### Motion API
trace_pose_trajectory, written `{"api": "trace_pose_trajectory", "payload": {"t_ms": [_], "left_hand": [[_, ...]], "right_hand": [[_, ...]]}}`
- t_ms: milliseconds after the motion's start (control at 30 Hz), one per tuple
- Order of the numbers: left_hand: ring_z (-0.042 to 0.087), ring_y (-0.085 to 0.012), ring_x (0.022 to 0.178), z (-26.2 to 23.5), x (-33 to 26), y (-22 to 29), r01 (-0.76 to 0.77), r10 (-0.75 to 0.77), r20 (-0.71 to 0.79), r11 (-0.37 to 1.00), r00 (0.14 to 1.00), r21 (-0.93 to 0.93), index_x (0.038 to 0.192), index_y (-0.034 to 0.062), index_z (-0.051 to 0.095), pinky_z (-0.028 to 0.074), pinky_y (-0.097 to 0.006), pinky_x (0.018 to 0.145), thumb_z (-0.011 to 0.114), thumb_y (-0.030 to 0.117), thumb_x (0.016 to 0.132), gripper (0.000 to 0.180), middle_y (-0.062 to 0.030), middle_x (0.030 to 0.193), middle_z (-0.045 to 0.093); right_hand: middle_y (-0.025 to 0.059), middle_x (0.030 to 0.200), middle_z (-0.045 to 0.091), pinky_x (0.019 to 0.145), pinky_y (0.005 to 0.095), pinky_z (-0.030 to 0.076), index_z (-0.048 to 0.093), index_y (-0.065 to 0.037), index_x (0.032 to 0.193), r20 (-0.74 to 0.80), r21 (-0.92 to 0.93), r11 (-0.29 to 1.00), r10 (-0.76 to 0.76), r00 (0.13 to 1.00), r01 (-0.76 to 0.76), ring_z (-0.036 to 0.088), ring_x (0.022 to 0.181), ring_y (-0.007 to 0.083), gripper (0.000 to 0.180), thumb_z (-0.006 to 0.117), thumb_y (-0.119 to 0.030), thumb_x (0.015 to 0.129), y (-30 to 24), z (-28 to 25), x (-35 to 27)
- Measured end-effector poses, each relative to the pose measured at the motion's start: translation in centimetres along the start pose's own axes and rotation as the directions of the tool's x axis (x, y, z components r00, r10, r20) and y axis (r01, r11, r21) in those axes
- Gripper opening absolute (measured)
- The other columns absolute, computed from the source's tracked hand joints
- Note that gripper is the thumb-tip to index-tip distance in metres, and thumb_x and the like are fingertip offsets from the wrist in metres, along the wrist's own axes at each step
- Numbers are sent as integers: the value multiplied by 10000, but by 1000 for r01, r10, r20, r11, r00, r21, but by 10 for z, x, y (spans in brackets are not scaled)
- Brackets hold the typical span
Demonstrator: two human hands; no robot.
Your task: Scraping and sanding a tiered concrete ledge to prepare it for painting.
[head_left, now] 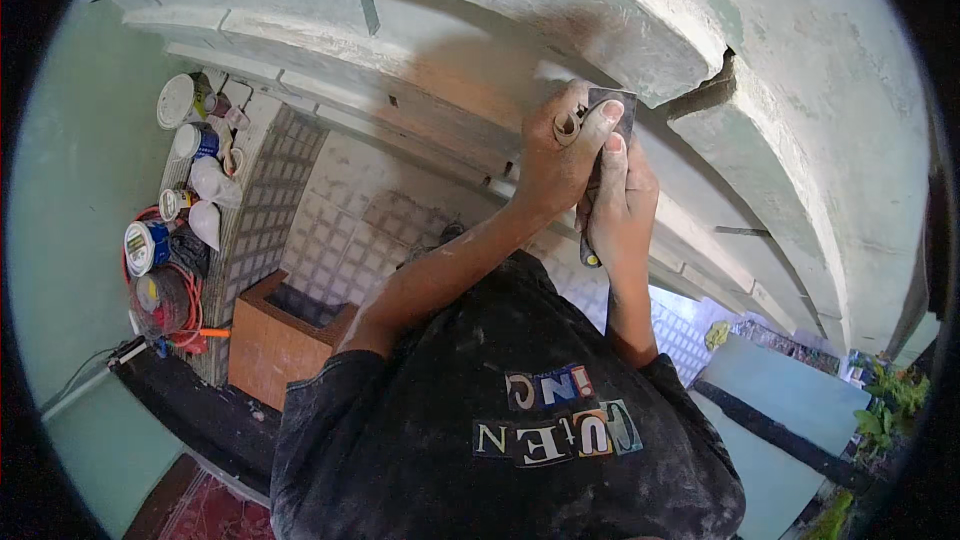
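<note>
Both my hands are raised together beside the pale, rough-edged ledge (pixel 640 60). A putty knife (pixel 627 105) with a dark flat blade sits between them, and the end of its dark handle, with a yellow dot, pokes out below. My right hand (pixel 626 195) is closed around the handle, its thumb pointing up toward the blade. My left hand (pixel 556 165) is closed too, its thumb pressed on the blade. Beside that thumb shows a small round, ring-like pale thing (pixel 567 127) that I cannot make out. Whitish dust coats my fingers.
Curved, stepped ledges (pixel 450 90) sweep across above, with a gap (pixel 715 90) near my hands. At left, several white buckets (pixel 180 100) and an orange hose (pixel 190 325) lie near a brown wooden box (pixel 270 350). Far below is a tiled floor (pixel 340 190); plants (pixel 885 405) grow at right.
</note>
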State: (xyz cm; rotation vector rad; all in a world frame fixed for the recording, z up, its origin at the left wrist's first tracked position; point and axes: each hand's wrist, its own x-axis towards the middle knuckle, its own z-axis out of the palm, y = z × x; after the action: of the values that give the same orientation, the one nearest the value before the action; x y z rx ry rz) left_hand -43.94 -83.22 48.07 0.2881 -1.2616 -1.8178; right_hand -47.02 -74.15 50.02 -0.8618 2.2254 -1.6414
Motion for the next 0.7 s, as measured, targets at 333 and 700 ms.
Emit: {"api": "trace_pose_trajectory", "payload": {"t_ms": [333, 700], "left_hand": [[405, -45, 637, 3, -1, 4, -31, 39, -88, 995, 995, 91, 814, 25, 563, 362, -253, 542, 642, 138, 947, 192, -1, 686, 496], [407, -49, 615, -21, -1, -4, 1, 1, -10, 986, 1000, 165, 795, 33, 537, 361, -251, 533, 660, 171, 936, 233, 11, 647, 457]], "right_hand": [[66, 940, 644, 765, 269, 455, 619, 21, 1137, 39, 84, 995, 56, 998, -59, 549, 839, 113, 367, 453, -296, 1058, -6, 2, 3], [1, 675, 518, 544, 285, 393, 607, -9, 1032, 30, 112, 992, 49, 998, -52, 451, 594, 101, 409, 444, -382, 1055, 3, 18, -4]]}}
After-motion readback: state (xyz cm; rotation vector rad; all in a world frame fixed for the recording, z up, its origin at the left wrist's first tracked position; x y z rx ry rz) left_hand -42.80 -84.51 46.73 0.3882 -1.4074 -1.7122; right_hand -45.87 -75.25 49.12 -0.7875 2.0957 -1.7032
